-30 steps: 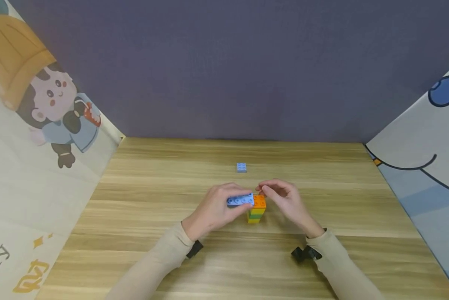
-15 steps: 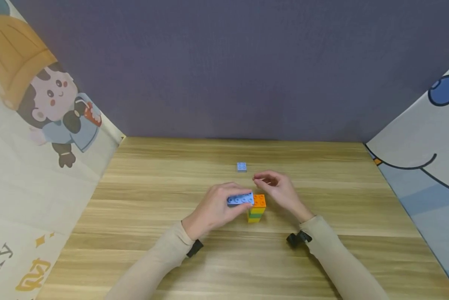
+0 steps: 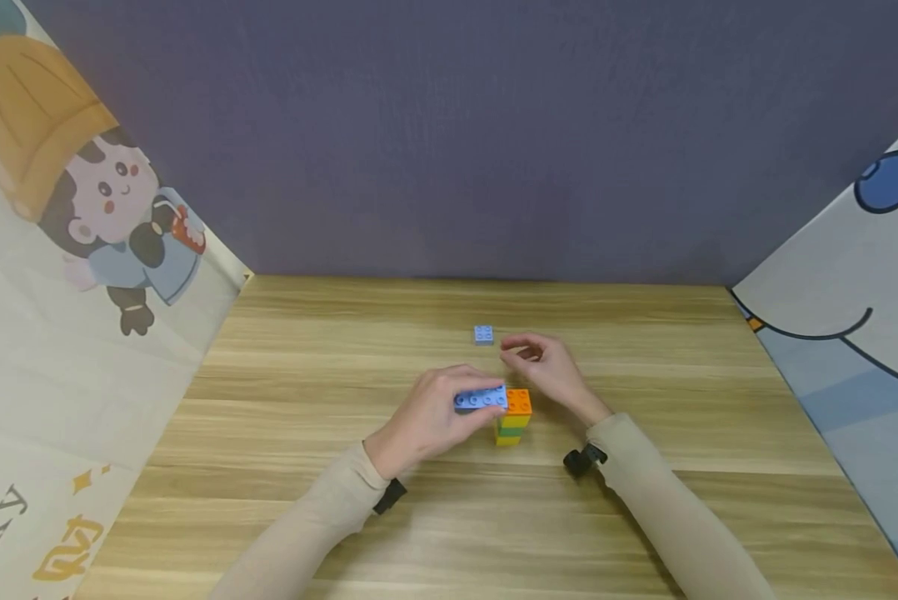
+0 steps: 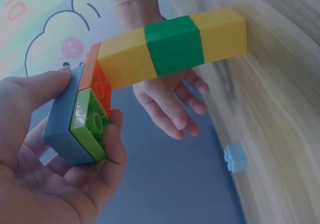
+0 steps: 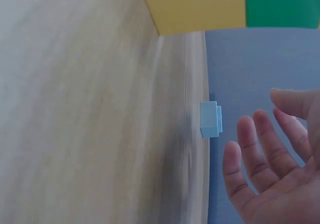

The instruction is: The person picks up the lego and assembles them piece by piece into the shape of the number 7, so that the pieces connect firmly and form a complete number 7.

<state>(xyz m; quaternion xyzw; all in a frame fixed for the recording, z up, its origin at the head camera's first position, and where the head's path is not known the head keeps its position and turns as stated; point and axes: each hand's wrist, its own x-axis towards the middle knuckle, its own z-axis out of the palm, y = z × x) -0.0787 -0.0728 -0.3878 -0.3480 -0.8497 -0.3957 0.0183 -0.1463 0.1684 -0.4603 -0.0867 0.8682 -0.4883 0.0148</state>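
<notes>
My left hand (image 3: pixel 430 408) grips a blue toy brick (image 3: pixel 479 399) between thumb and fingers. In the left wrist view this brick sits over an orange brick (image 4: pixel 89 69) and a lime-green brick (image 4: pixel 86 123), and fingertips lie right at the lime-green one. The orange brick tops a standing column with a yellow brick (image 4: pixel 129 59), a green brick (image 4: pixel 175 45) and another yellow brick (image 4: pixel 220 34) at the table. My right hand (image 3: pixel 550 371) holds nothing, its fingers loosely bent, beyond the column. It is close to a small light-blue brick (image 3: pixel 483 335), a little apart from it.
The wood-patterned table (image 3: pixel 329 333) ends at a dark blue-grey back panel (image 3: pixel 449 150). Printed side panels stand at left (image 3: pixel 59 333) and right (image 3: pixel 831 292). A black wrist camera (image 3: pixel 584 460) sits at the right sleeve.
My right hand has moved away from the column, forward and slightly left, toward the small light-blue brick. The left hand has stayed in place, holding the blue brick.
</notes>
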